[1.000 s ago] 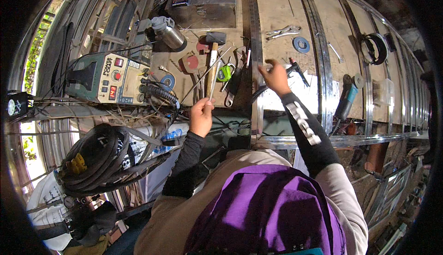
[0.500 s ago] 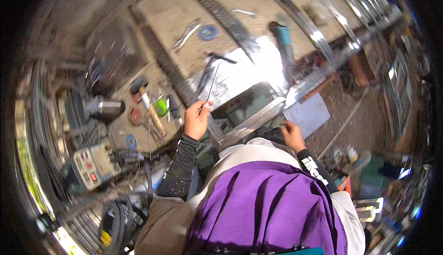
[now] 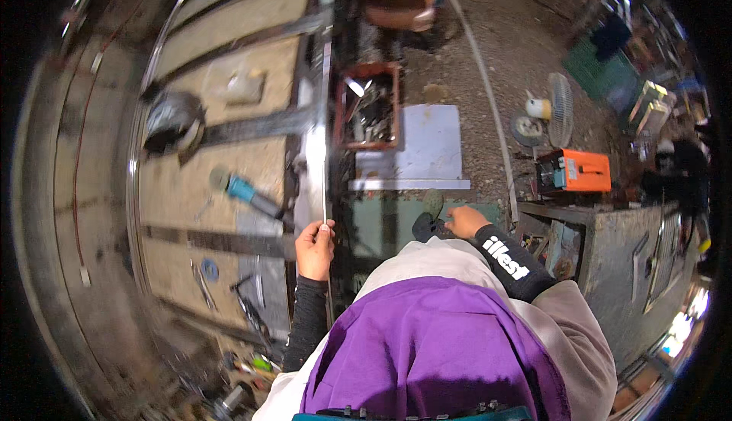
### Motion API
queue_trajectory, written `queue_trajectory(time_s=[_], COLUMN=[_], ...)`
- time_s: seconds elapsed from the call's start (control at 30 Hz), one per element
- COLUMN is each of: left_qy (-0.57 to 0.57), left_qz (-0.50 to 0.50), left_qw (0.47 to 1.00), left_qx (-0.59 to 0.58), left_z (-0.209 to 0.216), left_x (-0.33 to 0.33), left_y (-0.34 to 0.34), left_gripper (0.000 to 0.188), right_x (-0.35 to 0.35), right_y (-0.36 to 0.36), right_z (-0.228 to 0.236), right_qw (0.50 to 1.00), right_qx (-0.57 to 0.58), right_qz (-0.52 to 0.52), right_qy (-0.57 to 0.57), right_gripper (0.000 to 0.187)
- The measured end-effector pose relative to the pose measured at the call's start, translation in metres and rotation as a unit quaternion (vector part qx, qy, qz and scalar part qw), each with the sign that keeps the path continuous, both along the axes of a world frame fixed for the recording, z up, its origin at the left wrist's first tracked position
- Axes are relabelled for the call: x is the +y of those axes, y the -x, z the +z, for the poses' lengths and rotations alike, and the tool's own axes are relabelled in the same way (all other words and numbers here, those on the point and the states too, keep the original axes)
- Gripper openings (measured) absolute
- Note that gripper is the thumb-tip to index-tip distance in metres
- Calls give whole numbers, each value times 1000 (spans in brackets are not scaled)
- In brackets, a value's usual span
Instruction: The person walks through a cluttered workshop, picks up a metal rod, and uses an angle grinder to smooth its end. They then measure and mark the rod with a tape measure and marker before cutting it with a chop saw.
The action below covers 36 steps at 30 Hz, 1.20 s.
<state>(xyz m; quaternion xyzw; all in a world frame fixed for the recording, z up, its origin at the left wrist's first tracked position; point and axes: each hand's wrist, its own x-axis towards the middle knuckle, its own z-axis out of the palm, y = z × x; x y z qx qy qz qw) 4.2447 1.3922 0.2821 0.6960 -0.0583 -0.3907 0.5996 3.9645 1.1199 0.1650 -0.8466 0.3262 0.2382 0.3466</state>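
My left hand (image 3: 314, 249) is closed with a thin metal rod in its fingers, over the long metal edge (image 3: 315, 154) of the workbench. The rod's upper part is hard to tell from that bright edge. My right hand (image 3: 466, 223) is held in front of my body, its fingers curled and nothing visible in them. It touches nothing that I can see. To the left of my left hand, a teal angle grinder (image 3: 250, 194) lies on the bench. A blue ring-shaped roll (image 3: 208, 270) and a black clamp-like tool (image 3: 248, 303) lie nearer to me.
A grey welding helmet (image 3: 174, 122) rests farther up the bench. Beyond the bench edge are a red crate (image 3: 395, 108) of metal pieces and a pale board (image 3: 431, 143). An orange machine (image 3: 576, 171), a fan (image 3: 561, 108) and a large grey cabinet (image 3: 621, 261) stand at the right.
My view and body have turned to the right, so the bench now lies to my left. The rod stays in my left hand. My right hand remains curled.
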Motion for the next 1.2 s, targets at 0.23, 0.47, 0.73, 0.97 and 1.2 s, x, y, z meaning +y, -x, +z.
queue_trajectory(time_s=[0.23, 0.47, 0.73, 0.97, 1.2], left_qy=[-16, -29, 14, 50, 53], left_qz=[-220, -265, -367, -377, -441], left_qw=[974, 964, 929, 925, 896], left_qx=[-56, 4, -38, -4, 7], left_z=[14, -7, -45, 22, 31], left_x=[-201, -326, -552, -738, -904], left_y=[-8, -51, -119, -192, -185], left_gripper=[20, 11, 14, 11, 13], right_x=[-140, -202, -251, -402, -525], right_y=[58, 31, 52, 34, 28], right_z=[2, -22, -137, -98, -157], right_qw=[956, 929, 928, 821, 850], right_qx=[-67, -141, 85, 18, -36], right_qz=[-280, -341, -349, -568, -508], right_qy=[53, -7, -103, 51, 137], right_gripper=[33, 34, 54, 37, 37])
